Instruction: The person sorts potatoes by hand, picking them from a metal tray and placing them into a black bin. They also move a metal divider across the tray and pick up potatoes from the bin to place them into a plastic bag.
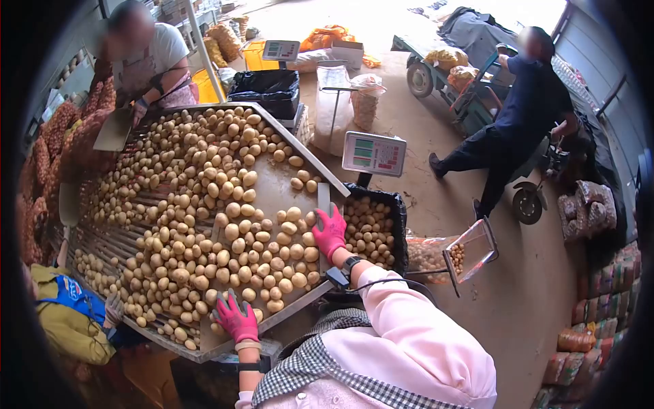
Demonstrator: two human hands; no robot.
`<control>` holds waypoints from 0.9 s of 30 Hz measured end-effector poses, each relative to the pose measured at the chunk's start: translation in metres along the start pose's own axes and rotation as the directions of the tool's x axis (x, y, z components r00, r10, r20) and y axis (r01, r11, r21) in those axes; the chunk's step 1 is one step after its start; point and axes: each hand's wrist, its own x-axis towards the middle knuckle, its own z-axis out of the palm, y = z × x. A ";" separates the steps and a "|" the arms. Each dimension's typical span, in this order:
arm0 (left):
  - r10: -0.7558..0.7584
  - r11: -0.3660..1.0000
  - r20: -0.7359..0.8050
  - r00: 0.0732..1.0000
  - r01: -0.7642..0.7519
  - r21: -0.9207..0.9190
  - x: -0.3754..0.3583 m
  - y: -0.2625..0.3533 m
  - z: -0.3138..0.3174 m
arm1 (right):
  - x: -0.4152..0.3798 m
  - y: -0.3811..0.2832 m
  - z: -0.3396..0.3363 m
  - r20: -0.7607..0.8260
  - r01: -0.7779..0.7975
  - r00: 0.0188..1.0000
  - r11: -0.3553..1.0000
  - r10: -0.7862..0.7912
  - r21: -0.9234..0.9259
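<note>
Pink-gloved, the left hand (236, 318) spreads its fingers among potatoes (223, 258) at the near edge of the sorting table (272, 187), apparently empty; the right hand (330, 234) is at a metal plate (323, 196) by the right corner, grip unclear. Sorting seems underway; the next move calls for selective fingers.

Wears a bright pink right glove (330, 233) and a matching left glove (235, 319), greyish at the fingers. Has a dark watch-like band (351, 263) around the right wrist and a black strap (253, 367) around the left. Is dressed in a pale pink long-sleeved top (436, 334) with black-and-white checked cloth (286, 371) (small, gingham-like squares). Shows a light, round button (301, 396) low in front.
</note>
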 end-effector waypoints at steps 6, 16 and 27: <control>0.024 1.000 -0.037 0.999 -0.025 -0.017 0.000 0.004 0.002 | 0.002 0.002 0.003 -0.003 0.006 1.000 0.999 -0.006 -0.043; 0.195 0.969 0.106 0.975 -0.174 -0.174 -0.018 0.028 -0.001 | 0.019 0.018 0.011 0.107 0.111 0.988 0.994 -0.109 -0.006; -0.414 0.908 -0.044 0.909 0.409 -0.095 0.005 -0.026 -0.007 | 0.018 -0.033 -0.004 0.023 0.403 0.910 0.868 -0.415 -0.290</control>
